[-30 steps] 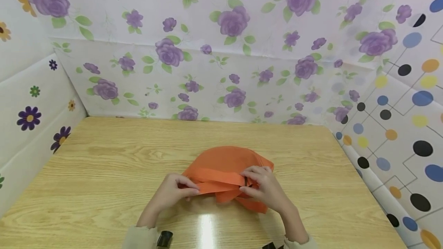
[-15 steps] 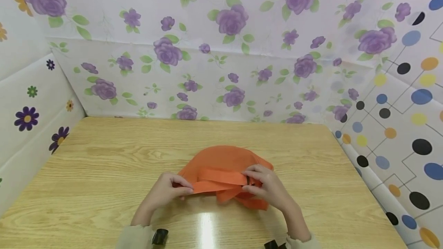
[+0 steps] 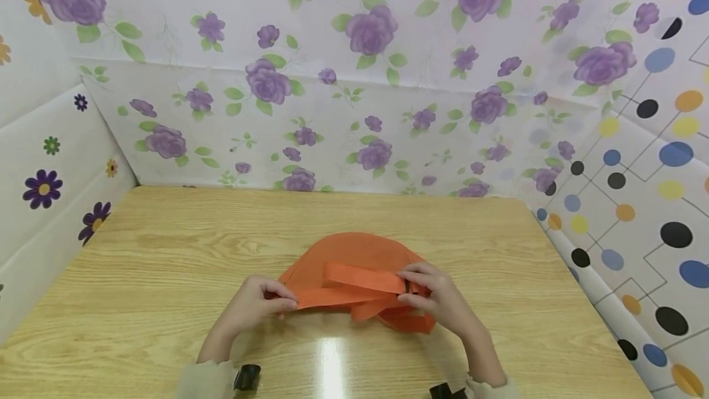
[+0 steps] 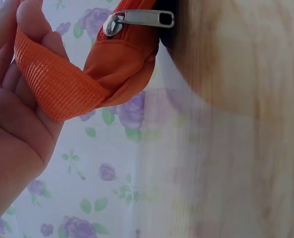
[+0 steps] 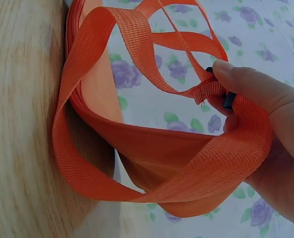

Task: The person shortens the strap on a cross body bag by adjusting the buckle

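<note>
An orange fabric bag (image 3: 360,250) with a webbing strap (image 3: 343,297) lies on the wooden table. At its left end my left hand (image 3: 249,306) pinches the strap between thumb and fingers. Close by, in the left wrist view, hangs a silver zipper pull (image 4: 146,19) on the bag's end. My right hand (image 3: 443,302) grips the strap at its black slider buckle (image 5: 229,100), the thumb pressed over it. Loops of the strap (image 5: 137,44) curl out from the buckle, and one band passes round under the right fingers. Part of the buckle is hidden by the fingers.
The wooden table (image 3: 199,245) runs back to a wall covered in purple-flower sheeting (image 3: 332,122). Flower-print sheeting (image 3: 44,140) stands on the left, dotted sheeting (image 3: 626,202) on the right. Black devices (image 3: 247,378) sit at both wrists.
My left hand has moved left with the strap, and my right hand a little right with the buckle. The strap between them is drawn out longer and straighter.
</note>
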`<action>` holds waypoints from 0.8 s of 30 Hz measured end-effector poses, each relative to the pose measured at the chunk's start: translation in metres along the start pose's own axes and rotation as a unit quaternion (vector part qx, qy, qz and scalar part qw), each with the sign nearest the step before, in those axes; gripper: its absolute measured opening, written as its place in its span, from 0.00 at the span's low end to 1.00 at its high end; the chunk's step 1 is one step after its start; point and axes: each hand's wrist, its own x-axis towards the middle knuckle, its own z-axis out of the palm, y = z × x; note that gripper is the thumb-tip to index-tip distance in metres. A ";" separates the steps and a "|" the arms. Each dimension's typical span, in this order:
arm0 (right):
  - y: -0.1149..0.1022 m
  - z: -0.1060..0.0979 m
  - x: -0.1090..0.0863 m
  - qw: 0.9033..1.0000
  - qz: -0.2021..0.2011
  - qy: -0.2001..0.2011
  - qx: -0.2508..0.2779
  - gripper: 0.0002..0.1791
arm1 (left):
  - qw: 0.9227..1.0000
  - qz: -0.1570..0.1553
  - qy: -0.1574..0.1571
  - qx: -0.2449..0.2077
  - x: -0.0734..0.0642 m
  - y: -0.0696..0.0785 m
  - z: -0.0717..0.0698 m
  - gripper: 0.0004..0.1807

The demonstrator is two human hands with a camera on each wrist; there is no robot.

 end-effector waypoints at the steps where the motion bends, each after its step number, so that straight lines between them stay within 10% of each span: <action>1: 0.000 0.000 0.000 1.000 0.001 -0.001 0.001 0.17 | 1.000 -0.002 0.000 0.000 0.000 0.000 -0.001 0.07; 24: 0.005 -0.005 -0.003 0.999 0.027 0.024 0.008 0.19 | 0.999 0.009 -0.001 0.034 -0.008 -0.006 -0.011 0.04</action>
